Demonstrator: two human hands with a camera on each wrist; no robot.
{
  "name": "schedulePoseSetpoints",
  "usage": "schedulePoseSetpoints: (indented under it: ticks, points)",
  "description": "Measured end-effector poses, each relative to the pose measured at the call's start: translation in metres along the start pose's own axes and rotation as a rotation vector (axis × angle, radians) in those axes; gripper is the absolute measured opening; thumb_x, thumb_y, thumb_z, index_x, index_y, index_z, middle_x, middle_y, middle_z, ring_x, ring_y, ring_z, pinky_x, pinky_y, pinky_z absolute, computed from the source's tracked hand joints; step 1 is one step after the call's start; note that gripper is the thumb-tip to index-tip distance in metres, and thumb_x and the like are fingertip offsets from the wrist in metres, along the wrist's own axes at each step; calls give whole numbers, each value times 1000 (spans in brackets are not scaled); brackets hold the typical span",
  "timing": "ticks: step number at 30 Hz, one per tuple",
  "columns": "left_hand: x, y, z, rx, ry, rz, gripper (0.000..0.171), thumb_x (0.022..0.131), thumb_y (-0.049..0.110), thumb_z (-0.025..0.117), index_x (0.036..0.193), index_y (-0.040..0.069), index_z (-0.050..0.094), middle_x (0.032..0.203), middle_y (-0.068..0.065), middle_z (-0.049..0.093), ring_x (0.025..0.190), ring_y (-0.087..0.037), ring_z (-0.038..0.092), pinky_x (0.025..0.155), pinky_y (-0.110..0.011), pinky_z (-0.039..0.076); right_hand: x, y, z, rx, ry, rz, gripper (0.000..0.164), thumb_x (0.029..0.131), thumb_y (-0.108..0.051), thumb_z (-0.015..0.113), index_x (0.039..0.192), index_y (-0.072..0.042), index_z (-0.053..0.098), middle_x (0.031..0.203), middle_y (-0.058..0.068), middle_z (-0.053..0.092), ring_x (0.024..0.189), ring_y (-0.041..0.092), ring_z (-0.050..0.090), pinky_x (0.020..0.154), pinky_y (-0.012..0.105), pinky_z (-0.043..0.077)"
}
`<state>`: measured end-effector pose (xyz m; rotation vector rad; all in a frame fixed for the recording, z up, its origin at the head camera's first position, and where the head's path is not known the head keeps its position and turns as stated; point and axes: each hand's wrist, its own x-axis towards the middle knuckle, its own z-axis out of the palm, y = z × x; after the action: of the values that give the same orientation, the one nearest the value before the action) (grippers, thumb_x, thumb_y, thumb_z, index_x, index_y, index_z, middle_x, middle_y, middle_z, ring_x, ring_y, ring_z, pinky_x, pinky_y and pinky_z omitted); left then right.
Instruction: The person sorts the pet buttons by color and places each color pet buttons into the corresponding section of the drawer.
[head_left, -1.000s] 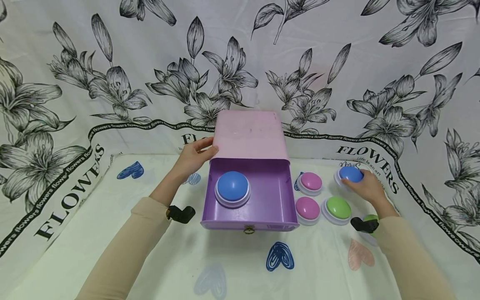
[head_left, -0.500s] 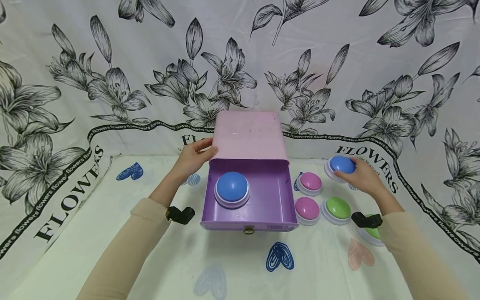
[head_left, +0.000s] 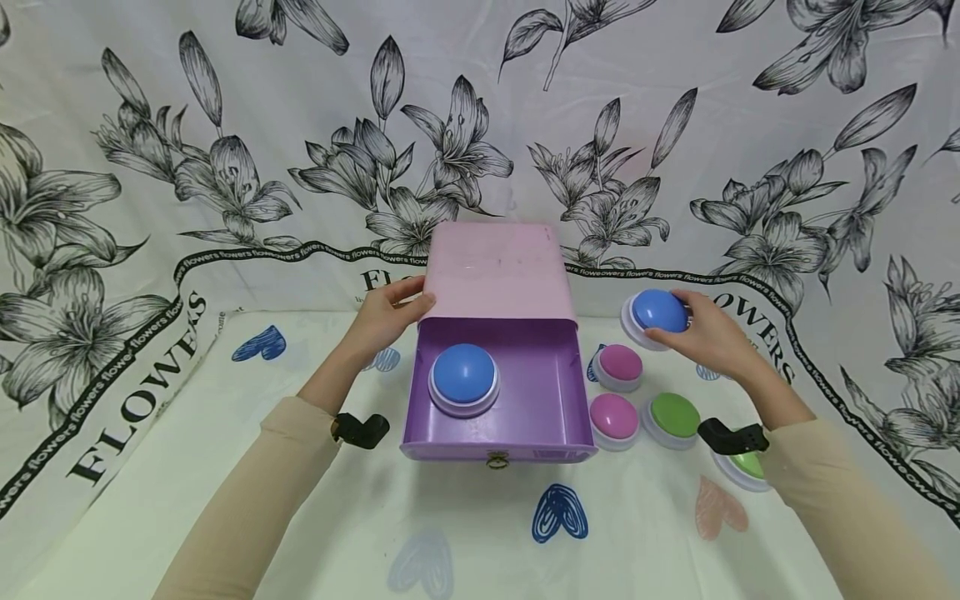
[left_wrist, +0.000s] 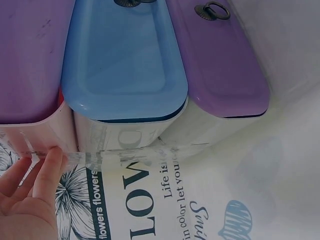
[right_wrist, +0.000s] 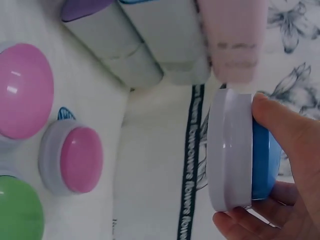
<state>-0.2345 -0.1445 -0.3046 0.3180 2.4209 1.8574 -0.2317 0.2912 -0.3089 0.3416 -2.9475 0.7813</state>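
Observation:
A small chest with a pink top (head_left: 498, 271) stands in the middle, its purple drawer (head_left: 543, 375) pulled out. In the drawer's left half sits a blue dome button (head_left: 464, 373) on a white base. My left hand (head_left: 388, 315) touches the chest's upper left side, fingers fairly straight against the pink casing (left_wrist: 37, 137) in the left wrist view. My right hand (head_left: 712, 333) holds another blue dome button (head_left: 660, 311) above the cloth, right of the chest. In the right wrist view the thumb and fingers grip this blue dome button (right_wrist: 230, 150) from opposite sides, tilted.
Right of the drawer stand two pink dome buttons (head_left: 621, 363), a green dome button (head_left: 675, 415) and another green one (head_left: 748, 464) partly behind the right wrist. Below the open drawer, the left wrist view shows a blue drawer (left_wrist: 125, 60) and a purple drawer (left_wrist: 220, 60).
My right hand has carried the blue dome button leftward and up, toward the chest. The left hand, chest and drawer have stayed in place.

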Motion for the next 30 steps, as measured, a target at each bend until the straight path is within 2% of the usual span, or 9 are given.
schedulePoseSetpoints:
  ticks: [7, 16, 24, 30]
  points:
    - [0, 0, 0, -5, -3, 4, 54, 92, 22, 56, 140, 3, 38, 143, -14, 38, 126, -31, 44, 102, -40, 42, -5, -26, -6, 2, -7, -39, 84, 80, -41, 70, 137, 6, 32, 130, 27, 43, 109, 43, 51, 86, 54, 49]
    - [0, 0, 1, 0, 1, 9, 54, 92, 22, 56, 139, 3, 38, 143, -14, 38, 126, -31, 44, 102, -40, 42, -15, -62, -12, 10, -35, -112, 87, 79, -40, 71, 139, 6, 29, 133, 27, 39, 110, 46, 51, 86, 53, 50]
    - [-1, 0, 0, -3, -1, 8, 54, 92, 22, 56, 140, 3, 38, 143, -15, 37, 127, -31, 43, 102, -39, 42, -20, -87, -14, 12, -41, -213, 82, 77, -36, 74, 137, 2, 33, 130, 21, 44, 109, 38, 52, 86, 49, 51]
    - [0, 0, 0, -3, 1, 3, 55, 92, 22, 56, 140, 3, 38, 143, -14, 38, 127, -30, 43, 102, -39, 42, -28, -104, -13, -8, -49, -282, 80, 73, -32, 78, 136, -5, 37, 129, 13, 46, 106, 28, 54, 84, 43, 54]
